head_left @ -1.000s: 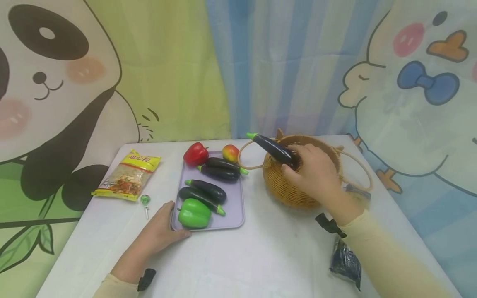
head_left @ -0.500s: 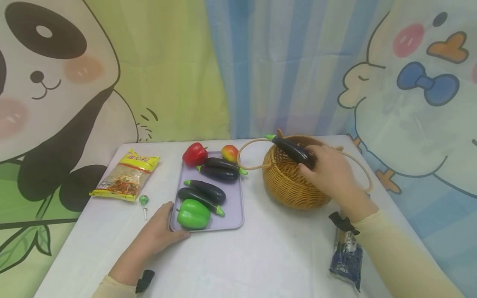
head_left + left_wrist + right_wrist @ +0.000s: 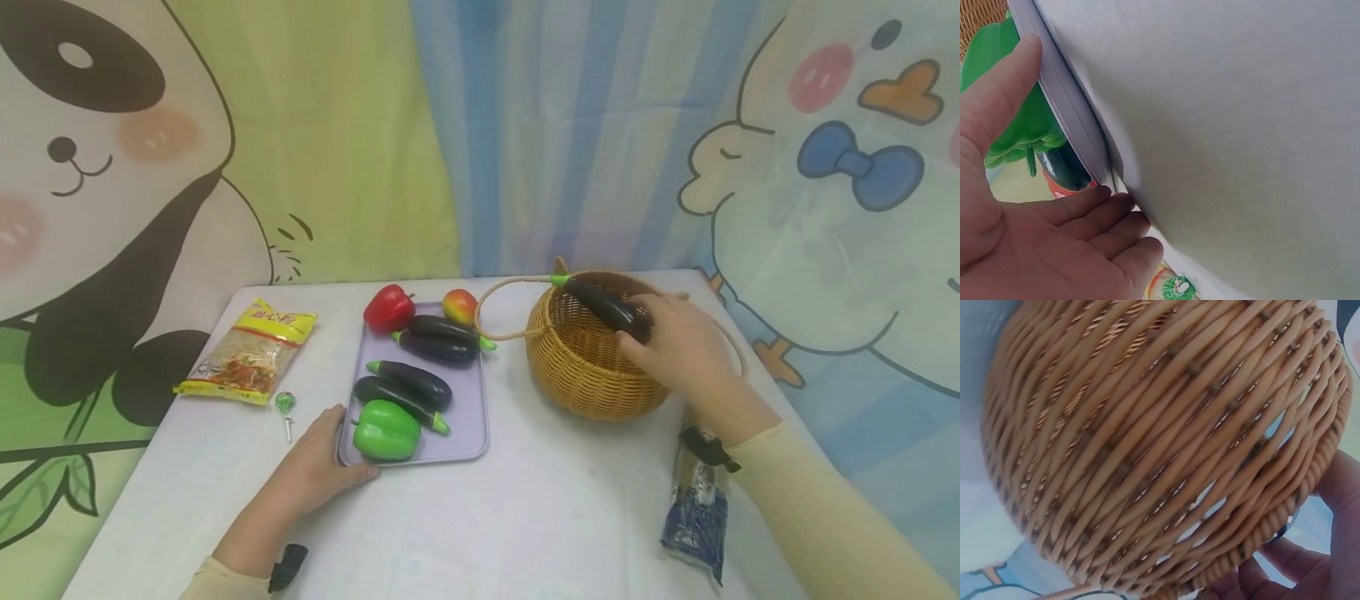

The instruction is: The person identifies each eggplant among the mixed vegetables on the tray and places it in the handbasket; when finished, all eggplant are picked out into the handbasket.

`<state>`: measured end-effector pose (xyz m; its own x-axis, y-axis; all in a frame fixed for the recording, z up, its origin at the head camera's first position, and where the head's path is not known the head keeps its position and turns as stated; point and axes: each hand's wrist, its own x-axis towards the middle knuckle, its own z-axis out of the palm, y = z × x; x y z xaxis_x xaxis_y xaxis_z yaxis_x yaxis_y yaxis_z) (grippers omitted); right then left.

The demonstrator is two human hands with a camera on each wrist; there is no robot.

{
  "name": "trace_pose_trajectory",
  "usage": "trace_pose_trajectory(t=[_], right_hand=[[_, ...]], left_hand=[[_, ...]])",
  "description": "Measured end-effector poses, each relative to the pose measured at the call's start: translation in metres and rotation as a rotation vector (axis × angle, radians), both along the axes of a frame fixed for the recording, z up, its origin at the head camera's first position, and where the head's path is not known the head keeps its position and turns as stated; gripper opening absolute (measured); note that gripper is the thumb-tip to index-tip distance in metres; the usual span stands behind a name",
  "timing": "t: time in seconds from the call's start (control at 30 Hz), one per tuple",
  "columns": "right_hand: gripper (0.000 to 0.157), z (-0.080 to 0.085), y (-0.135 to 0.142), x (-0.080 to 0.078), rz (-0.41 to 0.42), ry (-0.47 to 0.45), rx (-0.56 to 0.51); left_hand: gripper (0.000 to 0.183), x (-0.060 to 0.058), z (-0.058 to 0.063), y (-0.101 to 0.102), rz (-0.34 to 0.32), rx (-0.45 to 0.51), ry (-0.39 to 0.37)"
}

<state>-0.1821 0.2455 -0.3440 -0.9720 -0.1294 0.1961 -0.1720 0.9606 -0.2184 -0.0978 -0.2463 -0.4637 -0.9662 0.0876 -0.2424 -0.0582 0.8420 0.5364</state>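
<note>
My right hand [image 3: 682, 346] grips an eggplant [image 3: 603, 306] by its thick end over the mouth of the wicker basket [image 3: 581, 387], its green stem pointing to the back left. In the right wrist view the basket's woven wall [image 3: 1147, 437] hides most of the eggplant. My left hand [image 3: 318, 462] touches the near left corner of the lilac tray [image 3: 468, 433], fingers extended along the side and thumb at the front rim. On the tray lie a green bell pepper [image 3: 386, 431], several eggplants [image 3: 408, 383], a red bell pepper [image 3: 390, 307] and a red-yellow fruit [image 3: 459, 306].
Left of the tray are a yellow food packet [image 3: 251, 354] and a green lollipop [image 3: 285, 404]. A dark blue packet [image 3: 695, 521] lies beneath my right forearm. The basket's loop handle [image 3: 487, 312] reaches over to the tray's far right corner.
My right hand has carried the eggplant rightward and slightly nearer, from the basket's left side to above its opening. My left hand stays at the tray corner.
</note>
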Motion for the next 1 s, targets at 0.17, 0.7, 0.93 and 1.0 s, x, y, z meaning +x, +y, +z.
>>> trace_pose_trajectory(t=[0.17, 0.7, 0.93, 1.0], right_hand=[[0.056, 0.004, 0.008, -0.001, 0.004, -0.018, 0.023], [0.062, 0.01, 0.013, -0.004, 0.064, -0.095, 0.179], [0.058, 0.009, 0.011, -0.023, 0.096, -0.153, 0.246], [0.057, 0.009, 0.01, -0.028, 0.103, -0.167, 0.254]], left_hand=[[0.124, 0.001, 0.0, 0.0, 0.003, 0.012, -0.004], [0.12, -0.001, 0.003, 0.0, 0.001, 0.027, 0.005], [0.122, -0.001, 0.001, -0.001, -0.002, 0.028, 0.02], [0.122, -0.001, 0.0, -0.001, -0.002, 0.028, 0.019]])
